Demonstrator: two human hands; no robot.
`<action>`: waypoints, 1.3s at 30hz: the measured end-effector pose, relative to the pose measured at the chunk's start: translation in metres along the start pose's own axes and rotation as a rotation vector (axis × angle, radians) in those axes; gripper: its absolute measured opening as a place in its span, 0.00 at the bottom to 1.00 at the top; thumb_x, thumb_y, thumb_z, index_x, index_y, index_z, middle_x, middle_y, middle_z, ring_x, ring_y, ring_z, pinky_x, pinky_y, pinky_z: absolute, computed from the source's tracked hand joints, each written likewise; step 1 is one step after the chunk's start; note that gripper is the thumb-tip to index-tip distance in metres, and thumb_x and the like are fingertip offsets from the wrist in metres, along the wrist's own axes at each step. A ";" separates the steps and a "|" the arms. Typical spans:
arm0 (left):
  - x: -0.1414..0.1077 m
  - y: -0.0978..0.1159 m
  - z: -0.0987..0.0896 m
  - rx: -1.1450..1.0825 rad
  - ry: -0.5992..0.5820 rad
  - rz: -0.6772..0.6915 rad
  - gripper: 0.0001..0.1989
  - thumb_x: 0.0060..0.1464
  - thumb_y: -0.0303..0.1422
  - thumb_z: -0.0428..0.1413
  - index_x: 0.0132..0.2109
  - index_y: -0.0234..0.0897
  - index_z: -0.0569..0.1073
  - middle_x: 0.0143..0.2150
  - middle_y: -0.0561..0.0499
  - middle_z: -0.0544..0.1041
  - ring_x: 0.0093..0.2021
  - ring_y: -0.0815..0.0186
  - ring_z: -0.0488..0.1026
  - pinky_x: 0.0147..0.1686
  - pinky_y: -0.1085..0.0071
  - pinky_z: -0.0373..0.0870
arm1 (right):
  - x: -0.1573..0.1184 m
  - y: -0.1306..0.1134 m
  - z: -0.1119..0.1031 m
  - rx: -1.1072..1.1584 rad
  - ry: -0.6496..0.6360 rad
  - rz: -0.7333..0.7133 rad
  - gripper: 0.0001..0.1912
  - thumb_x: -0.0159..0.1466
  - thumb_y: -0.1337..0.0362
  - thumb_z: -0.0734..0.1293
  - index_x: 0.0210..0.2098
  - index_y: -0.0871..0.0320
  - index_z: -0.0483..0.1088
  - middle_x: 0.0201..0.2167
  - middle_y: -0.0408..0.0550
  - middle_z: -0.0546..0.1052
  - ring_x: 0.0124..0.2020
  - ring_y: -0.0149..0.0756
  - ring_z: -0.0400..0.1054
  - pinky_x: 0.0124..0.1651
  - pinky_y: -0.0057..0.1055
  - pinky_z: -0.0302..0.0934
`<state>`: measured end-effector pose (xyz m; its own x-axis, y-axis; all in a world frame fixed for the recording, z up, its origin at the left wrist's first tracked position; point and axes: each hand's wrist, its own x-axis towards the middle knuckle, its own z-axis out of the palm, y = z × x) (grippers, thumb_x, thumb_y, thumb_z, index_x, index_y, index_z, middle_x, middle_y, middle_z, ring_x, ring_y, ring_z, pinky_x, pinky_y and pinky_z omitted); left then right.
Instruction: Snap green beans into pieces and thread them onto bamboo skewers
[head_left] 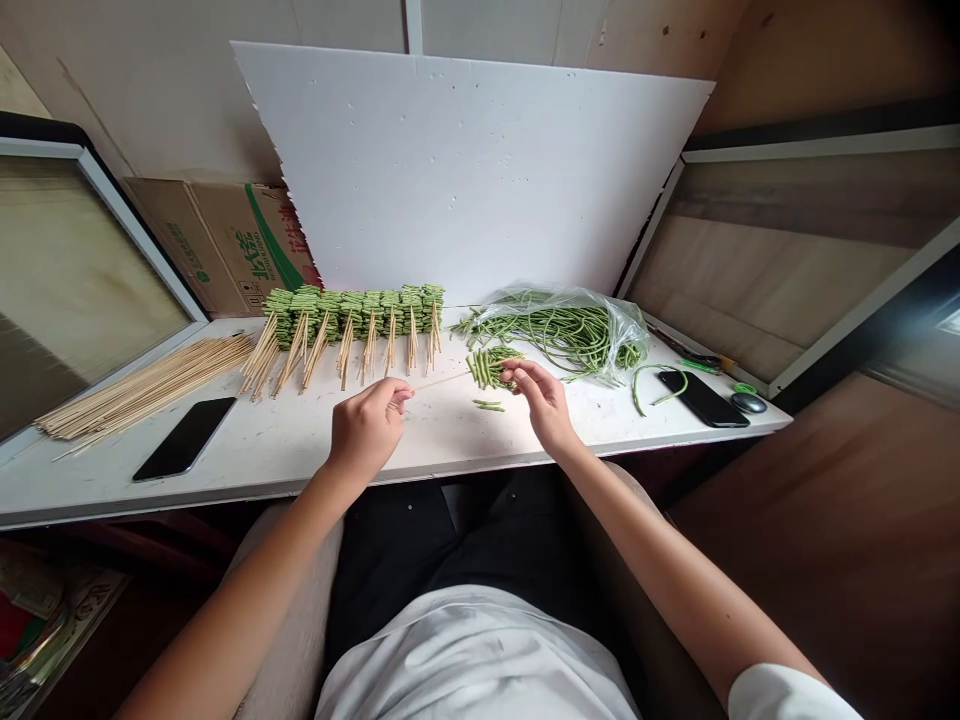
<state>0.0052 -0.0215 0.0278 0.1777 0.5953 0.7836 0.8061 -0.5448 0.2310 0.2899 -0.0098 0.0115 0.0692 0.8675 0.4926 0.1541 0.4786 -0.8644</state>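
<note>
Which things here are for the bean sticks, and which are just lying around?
For the bean sticks:
left hand, pinching a bamboo skewer
right hand, on cut long beans
long beans in a bag
row of bean skewers
bundle of bare skewers

Just lying around:
black phone
second black phone
cardboard box

The left hand (367, 430) pinches a bamboo skewer (442, 380), its far end reaching a cluster of cut long beans (486, 368) that the right hand's fingers (510, 372) grip above the white desk (300, 460). From that cluster, a row of threaded bean skewers (352, 320) lies left, a plastic bag of long beans (555, 335) behind, and a black phone (701, 398) right.
</note>
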 end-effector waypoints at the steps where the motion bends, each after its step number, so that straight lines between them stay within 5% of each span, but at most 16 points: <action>1: 0.001 -0.003 0.000 0.012 -0.013 -0.029 0.13 0.59 0.21 0.52 0.40 0.39 0.80 0.33 0.52 0.85 0.35 0.62 0.84 0.32 0.72 0.71 | 0.003 0.006 -0.005 -0.133 -0.034 -0.047 0.20 0.72 0.44 0.67 0.50 0.50 0.81 0.45 0.51 0.82 0.49 0.47 0.73 0.52 0.43 0.67; 7: 0.001 -0.012 0.006 0.015 -0.074 -0.062 0.12 0.61 0.23 0.52 0.40 0.40 0.80 0.32 0.53 0.84 0.34 0.62 0.83 0.31 0.72 0.69 | 0.004 0.043 -0.015 -0.899 -0.274 -0.185 0.15 0.75 0.57 0.66 0.49 0.53 0.84 0.50 0.60 0.80 0.57 0.61 0.65 0.56 0.55 0.63; 14: -0.001 -0.012 0.008 0.013 -0.078 -0.049 0.12 0.62 0.23 0.53 0.41 0.40 0.80 0.32 0.53 0.84 0.34 0.62 0.83 0.32 0.72 0.69 | 0.000 0.053 -0.009 -0.985 -0.274 -0.210 0.08 0.71 0.64 0.69 0.42 0.54 0.84 0.48 0.57 0.82 0.58 0.60 0.66 0.55 0.53 0.64; 19: -0.001 -0.012 0.009 0.019 -0.077 -0.050 0.12 0.62 0.23 0.53 0.41 0.40 0.80 0.32 0.53 0.85 0.34 0.62 0.83 0.32 0.71 0.70 | 0.001 0.051 -0.010 -0.828 -0.217 -0.209 0.07 0.68 0.67 0.71 0.41 0.53 0.83 0.39 0.54 0.84 0.54 0.59 0.69 0.55 0.54 0.63; 22: -0.002 -0.012 0.010 0.011 -0.053 -0.043 0.12 0.62 0.23 0.52 0.41 0.40 0.80 0.34 0.52 0.86 0.34 0.62 0.83 0.33 0.71 0.71 | 0.007 0.044 -0.014 -0.579 -0.130 -0.169 0.07 0.68 0.60 0.73 0.43 0.51 0.84 0.39 0.52 0.85 0.50 0.56 0.71 0.52 0.51 0.66; 26: -0.003 -0.012 0.009 -0.002 -0.043 -0.042 0.13 0.62 0.23 0.52 0.42 0.41 0.80 0.33 0.53 0.85 0.34 0.62 0.83 0.32 0.72 0.71 | 0.017 0.030 -0.022 -0.110 0.030 0.117 0.18 0.61 0.45 0.78 0.39 0.52 0.84 0.41 0.52 0.85 0.43 0.46 0.76 0.43 0.39 0.68; 31: -0.003 -0.010 0.008 -0.021 -0.017 -0.028 0.12 0.63 0.23 0.52 0.42 0.40 0.80 0.33 0.53 0.85 0.35 0.62 0.84 0.32 0.72 0.71 | 0.022 0.010 -0.023 0.300 0.115 0.329 0.23 0.52 0.44 0.82 0.37 0.54 0.82 0.36 0.47 0.82 0.40 0.38 0.74 0.38 0.30 0.65; 39: -0.005 -0.003 0.010 -0.014 -0.023 -0.015 0.11 0.65 0.26 0.52 0.41 0.40 0.80 0.31 0.53 0.84 0.31 0.63 0.82 0.30 0.73 0.70 | 0.020 -0.006 -0.021 0.448 0.096 0.331 0.22 0.53 0.44 0.82 0.37 0.51 0.80 0.42 0.48 0.84 0.48 0.44 0.78 0.41 0.34 0.71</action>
<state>0.0080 -0.0169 0.0179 0.1782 0.6168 0.7667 0.8007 -0.5438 0.2513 0.3107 0.0013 0.0286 0.1350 0.9750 0.1767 -0.3229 0.2118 -0.9224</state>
